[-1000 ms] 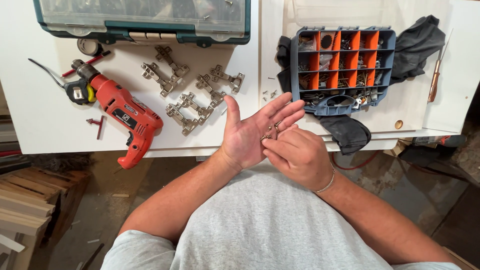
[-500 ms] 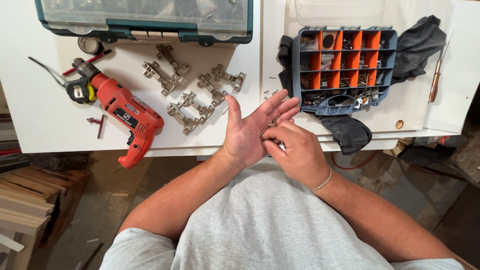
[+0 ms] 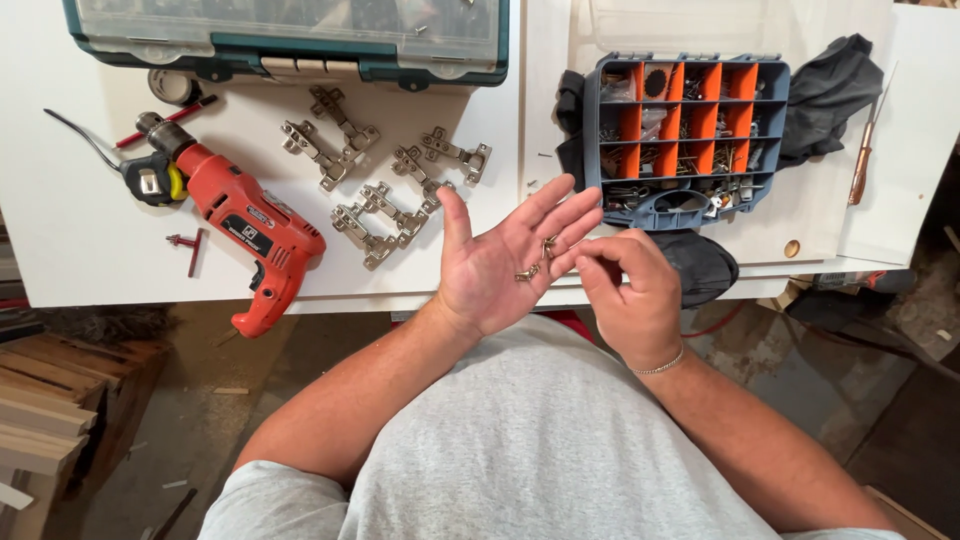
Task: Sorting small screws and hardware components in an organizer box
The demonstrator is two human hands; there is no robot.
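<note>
Lying in the upturned palm of the left hand (image 3: 500, 265) are a few small brass-coloured screws (image 3: 533, 262) — loose, some near the base of the fingers, one or two further up toward the middle fingers. That hand is spread flat and open, fingers extended toward the table, thumb out to the side; it grips nothing and simply cradles the screws.

The right hand (image 3: 625, 295) sits just beside it, fingers curled inward with thumb and forefinger brought together at the edge of the left palm. Whether a screw is pinched between those fingertips I cannot tell; the pinch is too small to read. The screws lie to the left of the right fingertips, touching or nearly so, and their long axes run at differing slants across the palm — no common direction.

Beyond both hands, on the white table top (image 3: 80, 240), a blue plastic organiser tray with orange compartments (image 3: 682, 130) stands nearer the right hand, on a dark cloth (image 3: 830, 85). Several silver metal cabinet hinges (image 3: 385, 190) lie nearer the left hand, with a red power drill (image 3: 245, 230) further left and a green-edged tool case (image 3: 290, 35) at the far edge.
</note>
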